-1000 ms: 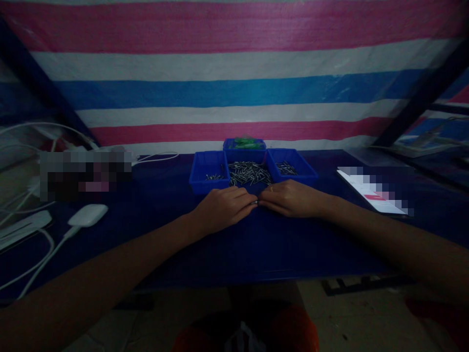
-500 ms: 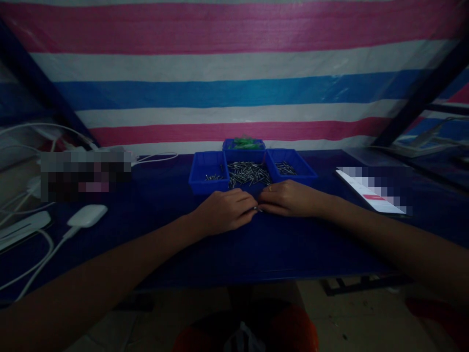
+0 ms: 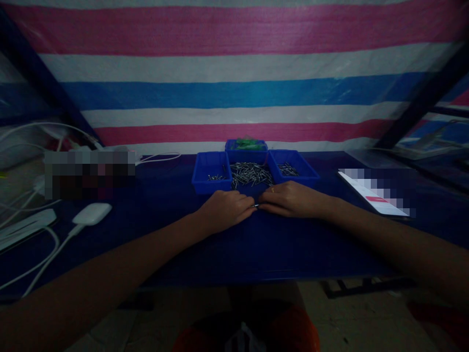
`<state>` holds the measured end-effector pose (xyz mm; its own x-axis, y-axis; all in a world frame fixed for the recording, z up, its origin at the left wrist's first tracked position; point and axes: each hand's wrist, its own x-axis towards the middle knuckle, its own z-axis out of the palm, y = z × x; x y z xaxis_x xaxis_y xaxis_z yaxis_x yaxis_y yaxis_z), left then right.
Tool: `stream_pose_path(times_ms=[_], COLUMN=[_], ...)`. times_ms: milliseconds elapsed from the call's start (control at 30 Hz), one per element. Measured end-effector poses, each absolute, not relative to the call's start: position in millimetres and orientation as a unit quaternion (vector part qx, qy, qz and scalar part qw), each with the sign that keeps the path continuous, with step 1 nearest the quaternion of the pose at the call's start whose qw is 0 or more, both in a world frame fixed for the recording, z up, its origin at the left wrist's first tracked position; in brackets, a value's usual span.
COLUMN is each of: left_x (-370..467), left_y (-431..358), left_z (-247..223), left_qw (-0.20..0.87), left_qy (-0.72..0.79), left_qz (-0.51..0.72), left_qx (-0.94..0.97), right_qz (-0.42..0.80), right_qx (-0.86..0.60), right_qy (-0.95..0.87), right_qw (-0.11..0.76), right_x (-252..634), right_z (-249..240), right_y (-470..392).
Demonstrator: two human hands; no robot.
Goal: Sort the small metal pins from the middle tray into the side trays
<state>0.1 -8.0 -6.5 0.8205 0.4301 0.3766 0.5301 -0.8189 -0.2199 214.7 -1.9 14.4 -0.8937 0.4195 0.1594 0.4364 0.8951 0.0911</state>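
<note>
A small slim metal pin (image 3: 255,206) spans the gap between my two hands, just above the blue table. My left hand (image 3: 227,210) is closed, pinching one end of it between thumb and fingers. On its other end the fingertips of my right hand (image 3: 289,199) are pressed together; a ring shows on one finger. Right behind the hands lies a loose pile of similar metal pins (image 3: 252,174). A blue bin (image 3: 211,186) with some small metal pieces is left of the pile, and another blue bin (image 3: 298,168) with metal pieces is to its right.
Behind the pile, a third blue bin (image 3: 246,155) holds green material (image 3: 247,143). A lit phone (image 3: 373,198) lies at the right. White cables and a white charger (image 3: 91,214) sit on the table (image 3: 234,259) at left. A striped sheet (image 3: 234,93) hangs behind.
The pin between the fingertips now lies more level and shows more clearly. Both hands stay in nearly the same place, and the whole view has shifted slightly.
</note>
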Motion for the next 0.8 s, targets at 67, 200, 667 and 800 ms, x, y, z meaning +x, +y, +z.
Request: stream_pose_path(times_ms=[67,200,667,800], left_x=[0.7,1.2,0.2,-0.3], left_y=[-7.9,-8.8,-9.1,-8.6], left_z=[-6.4,-4.8,0.2,-0.6], left_qw=[0.162,0.151,0.121,0.118], left_qy=[-0.257,-0.266,-0.311,-0.304], left_qz=[-0.157,-0.152,-0.136,-0.133], left_qx=[-0.94,-0.94,-0.933,-0.936], right_qz=[-0.064,-0.068,-0.058,-0.054], right_qx=[-0.217,-0.218,-0.241,-0.245], right_qy=[-0.972,-0.971,-0.968,-0.967], right_qw=[0.068,0.066,0.047,0.042], right_x=[214.8,214.5,215.1,214.4], right_z=[13.2,12.4,18.5,18.5], right_y=[-1.3,-1.3,-3.0,-2.6])
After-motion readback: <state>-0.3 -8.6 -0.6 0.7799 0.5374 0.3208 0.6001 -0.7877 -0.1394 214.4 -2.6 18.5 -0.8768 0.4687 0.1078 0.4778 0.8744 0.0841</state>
